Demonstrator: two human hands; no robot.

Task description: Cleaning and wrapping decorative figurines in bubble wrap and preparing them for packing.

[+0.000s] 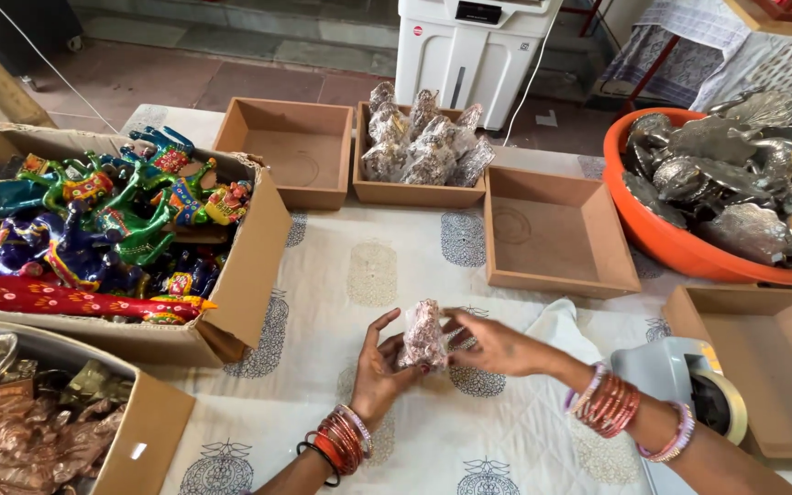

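Note:
Both of my hands hold a small ornate figurine wrapped in clear plastic (pixel 423 335) just above a white printed cloth. My left hand (pixel 380 367) cups it from the left and below. From the right, my right hand (pixel 497 346) pinches the plastic wrap. Bangles ring both wrists.
Behind stand an empty brown tray (pixel 291 151), a tray of wrapped figurines (pixel 419 192) and another empty tray (pixel 552 266). A cardboard box of painted animal figures (pixel 249 266) is at left, an orange tub of metal pieces (pixel 662 240) at right, a tape dispenser (pixel 689 385) by my right forearm.

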